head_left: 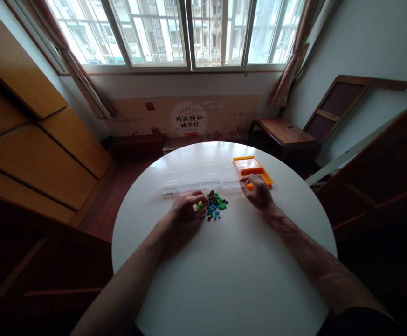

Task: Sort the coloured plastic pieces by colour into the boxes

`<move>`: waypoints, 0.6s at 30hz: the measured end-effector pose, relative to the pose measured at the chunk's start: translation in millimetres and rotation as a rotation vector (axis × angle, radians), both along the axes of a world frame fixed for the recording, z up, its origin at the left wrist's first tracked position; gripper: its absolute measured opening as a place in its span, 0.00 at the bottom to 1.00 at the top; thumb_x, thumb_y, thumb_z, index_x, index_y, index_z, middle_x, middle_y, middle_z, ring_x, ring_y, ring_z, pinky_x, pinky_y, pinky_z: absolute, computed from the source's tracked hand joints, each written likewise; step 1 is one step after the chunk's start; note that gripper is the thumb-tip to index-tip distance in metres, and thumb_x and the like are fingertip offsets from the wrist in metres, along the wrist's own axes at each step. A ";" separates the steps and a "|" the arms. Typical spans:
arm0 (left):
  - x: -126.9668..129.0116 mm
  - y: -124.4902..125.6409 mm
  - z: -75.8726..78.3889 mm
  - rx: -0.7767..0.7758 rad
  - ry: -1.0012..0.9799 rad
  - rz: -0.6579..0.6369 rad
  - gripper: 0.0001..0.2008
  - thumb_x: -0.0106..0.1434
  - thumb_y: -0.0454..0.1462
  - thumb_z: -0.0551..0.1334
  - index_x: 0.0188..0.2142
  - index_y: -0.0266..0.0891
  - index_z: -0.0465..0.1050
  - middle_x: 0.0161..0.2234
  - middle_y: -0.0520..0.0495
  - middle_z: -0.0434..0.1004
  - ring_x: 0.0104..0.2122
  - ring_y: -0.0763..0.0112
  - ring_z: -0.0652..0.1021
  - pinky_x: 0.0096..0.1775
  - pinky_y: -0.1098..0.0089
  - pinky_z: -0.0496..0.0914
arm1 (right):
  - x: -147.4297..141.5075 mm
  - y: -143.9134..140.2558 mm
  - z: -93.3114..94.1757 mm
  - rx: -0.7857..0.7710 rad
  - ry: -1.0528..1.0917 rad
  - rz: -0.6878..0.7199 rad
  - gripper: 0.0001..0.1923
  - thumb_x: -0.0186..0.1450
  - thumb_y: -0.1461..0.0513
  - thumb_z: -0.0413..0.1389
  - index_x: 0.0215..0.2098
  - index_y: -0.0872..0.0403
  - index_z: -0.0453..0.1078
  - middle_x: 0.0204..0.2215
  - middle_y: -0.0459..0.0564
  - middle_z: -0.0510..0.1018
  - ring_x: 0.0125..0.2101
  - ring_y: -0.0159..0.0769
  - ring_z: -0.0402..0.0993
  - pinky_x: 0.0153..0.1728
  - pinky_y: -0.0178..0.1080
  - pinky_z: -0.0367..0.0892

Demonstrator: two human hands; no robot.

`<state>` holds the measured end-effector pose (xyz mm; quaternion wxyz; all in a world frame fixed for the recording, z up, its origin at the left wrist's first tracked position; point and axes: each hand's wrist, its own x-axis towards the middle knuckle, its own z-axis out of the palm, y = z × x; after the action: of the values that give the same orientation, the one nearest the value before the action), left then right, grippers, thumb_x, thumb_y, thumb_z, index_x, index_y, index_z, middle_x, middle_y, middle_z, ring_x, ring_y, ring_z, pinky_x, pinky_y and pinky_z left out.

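Note:
A small loose pile of toy building bricks [215,203], in green, blue and dark brown, lies on the white round table [220,266]. At the pile's left edge my left hand [185,207] has its fingers curled round a small yellow-green brick piece [199,205]. My right hand [257,190] is over the near side of an orange case [266,179], thumb and fingers drawn together. Tiny coloured bits [247,182] show by its fingertips; whether they are gripped or lie behind is unclear. Between the hands, beyond the pile, stands a clear divided plastic box [192,181].
The orange case has its lid open toward the window [189,32]. Beyond the table are a printed cardboard panel [220,114] and a wooden chair [285,130]. Wooden cabinets [56,149] stand at the left.

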<state>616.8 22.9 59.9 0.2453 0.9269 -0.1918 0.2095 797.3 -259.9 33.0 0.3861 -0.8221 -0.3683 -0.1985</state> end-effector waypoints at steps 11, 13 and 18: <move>-3.4 -9.6 11.3 -0.028 0.045 -0.112 0.06 0.69 0.42 0.71 0.41 0.44 0.83 0.41 0.45 0.84 0.40 0.65 0.82 0.43 0.67 0.76 | -37.9 21.2 14.1 -0.158 -0.121 0.619 0.03 0.73 0.64 0.63 0.43 0.47 0.79 0.41 0.50 0.85 0.42 0.43 0.77 0.46 0.46 0.74; -1.9 -11.9 9.3 -0.026 0.033 -0.123 0.07 0.69 0.43 0.71 0.40 0.43 0.83 0.43 0.44 0.85 0.41 0.64 0.83 0.44 0.66 0.77 | -36.3 19.4 14.7 -0.148 -0.106 0.609 0.03 0.73 0.63 0.63 0.43 0.48 0.79 0.41 0.50 0.85 0.41 0.43 0.77 0.46 0.46 0.74; 0.2 -14.0 4.9 -0.008 0.026 -0.119 0.07 0.70 0.43 0.71 0.43 0.44 0.84 0.47 0.43 0.86 0.43 0.63 0.85 0.47 0.64 0.79 | -33.9 16.5 16.6 -0.153 -0.064 0.587 0.04 0.74 0.63 0.62 0.42 0.47 0.79 0.42 0.50 0.85 0.42 0.43 0.77 0.47 0.47 0.75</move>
<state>616.9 8.9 64.8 0.2636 0.9154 -0.2426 0.1835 763.4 -243.4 49.6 0.3519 -0.7007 -0.6160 -0.0761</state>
